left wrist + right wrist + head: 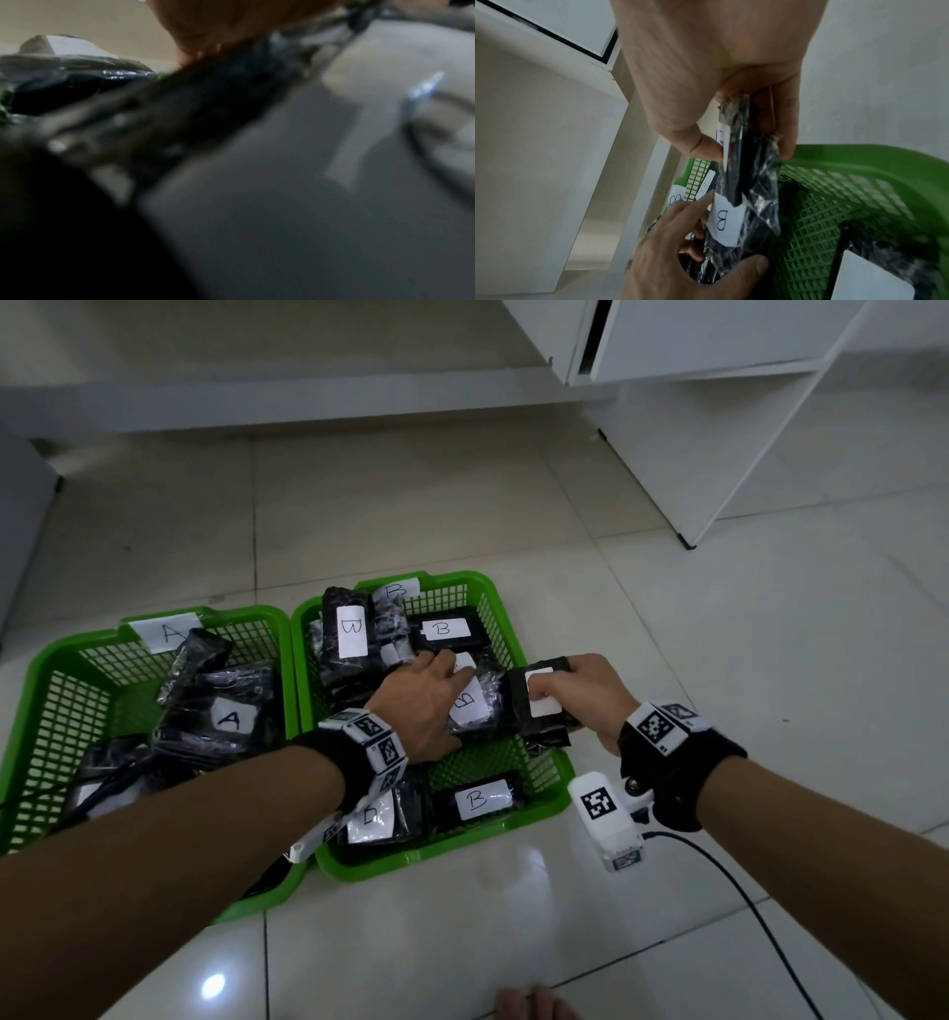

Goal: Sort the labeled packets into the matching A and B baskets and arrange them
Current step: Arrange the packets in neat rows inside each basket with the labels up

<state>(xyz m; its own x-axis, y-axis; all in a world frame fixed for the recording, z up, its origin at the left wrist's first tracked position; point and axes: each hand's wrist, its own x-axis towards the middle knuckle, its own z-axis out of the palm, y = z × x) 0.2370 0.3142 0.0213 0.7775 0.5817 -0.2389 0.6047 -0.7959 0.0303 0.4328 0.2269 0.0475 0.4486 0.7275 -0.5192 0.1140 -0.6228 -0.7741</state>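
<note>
Right hand (590, 695) pinching a B packet (539, 706) upright at B basket's (544, 788) right rim; left hand (426, 706), fingers curling round neighbouring packet (470, 708), is steadying it just inside

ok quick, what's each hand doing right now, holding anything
Left hand: grips a B packet inside the B basket.
Right hand: pinches another black packet over the basket's right rim.

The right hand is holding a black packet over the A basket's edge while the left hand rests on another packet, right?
Nearly. The right hand holds its black packet over the B basket, not A, as the head view shows. The left hand does rest on another packet.
</note>
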